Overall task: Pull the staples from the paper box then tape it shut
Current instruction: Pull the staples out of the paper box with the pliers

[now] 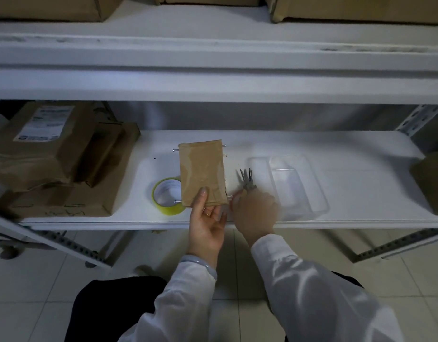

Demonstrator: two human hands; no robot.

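A small flat brown paper box (202,172) wrapped in glossy tape is held over the white shelf (336,218). Metal pins stick out of both its long sides. My left hand (207,219) holds its near end, thumb on top and fingers underneath. My right hand (253,211), blurred, grips the red handles of a pair of pliers (246,180), whose jaws point away from me just right of the box. A yellow roll of tape (167,196) lies on the shelf, partly under the box's left edge.
A clear plastic tray (289,182) sits right of the pliers. Large brown parcels (55,156) fill the shelf's left end, and another brown parcel (432,181) is at the far right. The upper shelf (213,80) overhangs closely. Tiled floor lies below.
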